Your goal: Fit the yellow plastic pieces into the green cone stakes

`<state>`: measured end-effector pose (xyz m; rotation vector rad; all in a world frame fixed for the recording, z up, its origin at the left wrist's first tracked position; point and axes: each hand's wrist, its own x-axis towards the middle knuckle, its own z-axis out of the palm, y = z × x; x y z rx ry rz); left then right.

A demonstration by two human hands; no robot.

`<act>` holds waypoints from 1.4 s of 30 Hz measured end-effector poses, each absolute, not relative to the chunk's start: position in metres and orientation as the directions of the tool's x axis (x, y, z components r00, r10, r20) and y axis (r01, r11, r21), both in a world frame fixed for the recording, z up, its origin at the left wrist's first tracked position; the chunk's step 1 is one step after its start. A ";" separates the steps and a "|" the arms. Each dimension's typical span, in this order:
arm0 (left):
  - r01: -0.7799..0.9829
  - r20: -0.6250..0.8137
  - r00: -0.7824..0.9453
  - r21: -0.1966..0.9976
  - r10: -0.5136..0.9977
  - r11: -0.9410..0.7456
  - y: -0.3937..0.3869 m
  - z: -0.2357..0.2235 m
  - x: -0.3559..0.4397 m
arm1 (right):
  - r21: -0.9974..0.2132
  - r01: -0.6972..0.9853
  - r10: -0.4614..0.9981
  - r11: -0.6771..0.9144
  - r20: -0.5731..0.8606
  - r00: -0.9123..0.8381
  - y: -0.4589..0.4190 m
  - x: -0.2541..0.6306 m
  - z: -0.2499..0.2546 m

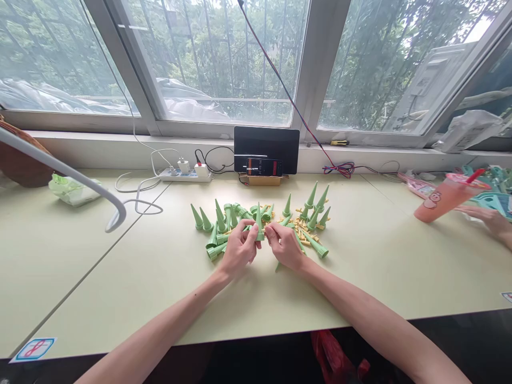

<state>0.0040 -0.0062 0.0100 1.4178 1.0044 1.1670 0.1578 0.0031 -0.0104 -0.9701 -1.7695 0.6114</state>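
Note:
My left hand (241, 248) grips a green plastic plant-watering spike (259, 224), its point upward and ribbed collar at the bottom. My right hand (285, 245) is pinched at the side of that collar, on a small yellow valve piece (266, 229) mostly covered by the fingers. Left of my hands, several more green spikes (197, 217) stand or lie on the table. On the right is a loose heap of small yellow pieces (306, 237). Beyond it stand several spikes (311, 196) with yellow bits at their collars, and one lying spike (318, 245) is closer to me.
A black tablet (266, 144) leans at the window, with a phone (263, 167) before it. A power strip (186, 174) with white cables lies left of them. To the right are a tilted pink drink cup (450, 197) and another person's hand (486, 218). A white curved bar (72, 176) crosses the left side.

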 end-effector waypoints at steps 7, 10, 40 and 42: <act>0.006 0.146 0.193 0.989 0.970 -0.150 -0.005 0.009 0.004 | -0.729 0.358 0.811 0.583 0.551 -0.198 0.003 0.158 -0.010; 0.003 0.136 0.191 0.990 0.972 -0.139 -0.005 0.010 0.004 | -0.724 0.362 0.807 0.587 0.560 -0.187 0.002 0.158 -0.009; 0.166 0.302 0.240 0.924 0.923 -0.346 -0.004 -0.001 0.002 | -0.896 0.192 0.909 0.401 0.416 0.042 0.005 0.154 -0.015; 0.164 0.298 0.229 0.926 0.927 -0.339 -0.004 -0.001 0.002 | -0.892 0.206 0.907 0.401 0.419 0.046 0.004 0.154 -0.014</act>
